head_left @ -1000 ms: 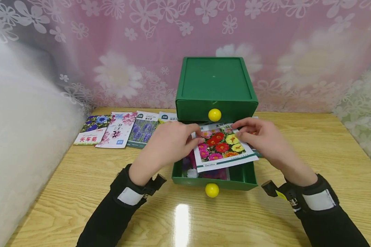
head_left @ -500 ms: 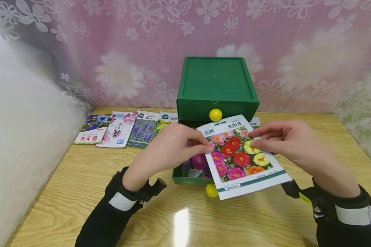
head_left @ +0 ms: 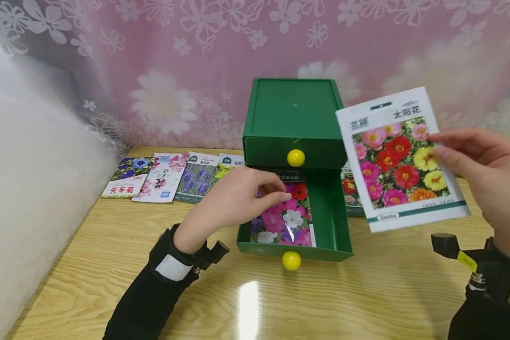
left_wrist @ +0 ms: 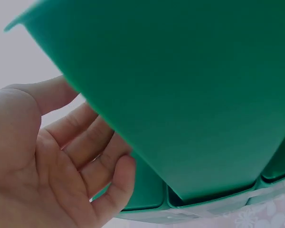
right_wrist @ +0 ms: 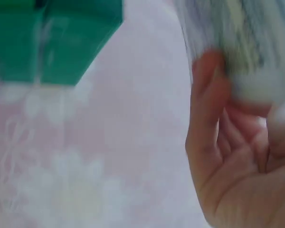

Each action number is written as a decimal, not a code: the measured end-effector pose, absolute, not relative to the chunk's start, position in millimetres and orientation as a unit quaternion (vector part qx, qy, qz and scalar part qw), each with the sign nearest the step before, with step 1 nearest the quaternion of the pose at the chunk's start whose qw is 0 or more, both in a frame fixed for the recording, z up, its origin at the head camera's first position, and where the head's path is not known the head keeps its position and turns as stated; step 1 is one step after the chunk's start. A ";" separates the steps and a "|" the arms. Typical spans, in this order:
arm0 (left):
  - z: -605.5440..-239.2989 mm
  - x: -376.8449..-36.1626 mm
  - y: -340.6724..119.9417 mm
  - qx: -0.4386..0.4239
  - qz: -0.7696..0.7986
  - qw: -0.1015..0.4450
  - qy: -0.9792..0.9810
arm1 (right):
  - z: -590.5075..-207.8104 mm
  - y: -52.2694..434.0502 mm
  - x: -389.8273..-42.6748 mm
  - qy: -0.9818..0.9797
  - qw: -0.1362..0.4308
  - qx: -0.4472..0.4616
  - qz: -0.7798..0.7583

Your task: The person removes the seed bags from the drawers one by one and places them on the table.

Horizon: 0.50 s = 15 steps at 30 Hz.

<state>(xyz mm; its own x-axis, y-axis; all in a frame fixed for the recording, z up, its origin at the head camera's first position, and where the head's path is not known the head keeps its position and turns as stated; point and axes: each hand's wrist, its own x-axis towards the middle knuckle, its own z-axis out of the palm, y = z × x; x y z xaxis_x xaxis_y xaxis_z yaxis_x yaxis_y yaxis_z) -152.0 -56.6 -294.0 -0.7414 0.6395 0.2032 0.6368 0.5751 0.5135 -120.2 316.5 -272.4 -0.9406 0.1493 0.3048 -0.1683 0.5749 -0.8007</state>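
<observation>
My right hand (head_left: 490, 165) holds up a flower seed packet (head_left: 401, 174), pinching its right edge between thumb and fingers; the packet shows red, pink and yellow blooms. In the right wrist view the packet (right_wrist: 256, 52) is blurred. My left hand (head_left: 242, 193) is over the left side of the open green drawer (head_left: 295, 252), its fingers loosely bent. Inside the drawer lies another seed packet (head_left: 276, 222) with pink and white flowers, partly behind that hand. In the left wrist view, the drawer's wall (left_wrist: 180, 95) hides the left fingertips; nothing held shows.
Above the open drawer is the shut upper drawer of the green cabinet (head_left: 295, 108), with a yellow knob (head_left: 295, 157). Several seed packets (head_left: 159, 179) lie in a row on the wooden table (head_left: 123, 245) to the left. Another packet (head_left: 352, 193) lies right of the cabinet.
The right hand has lifted the red-and-yellow-flowered packet out of the drawer and carried it up and right. The left hand has let go of it and stays over the drawer, uncovering the pink-flowered packet.
</observation>
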 end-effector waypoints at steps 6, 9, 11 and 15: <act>-298.5 -157.5 -56.2 0.348 0.271 0.000 0.898 | -280.5 340.5 -152.4 -0.864 0.180 -0.082 0.464; -298.5 -158.1 -56.1 0.341 0.263 -0.002 0.902 | -293.4 351.7 -167.5 -0.907 0.155 -0.096 0.378; -298.1 -158.0 -56.2 0.338 0.258 -0.003 0.905 | -305.8 360.9 -177.5 -0.936 0.128 -0.102 0.313; -298.7 -158.5 -56.7 0.337 0.253 -0.006 0.907 | -332.2 382.0 -194.8 -0.956 0.069 -0.110 0.264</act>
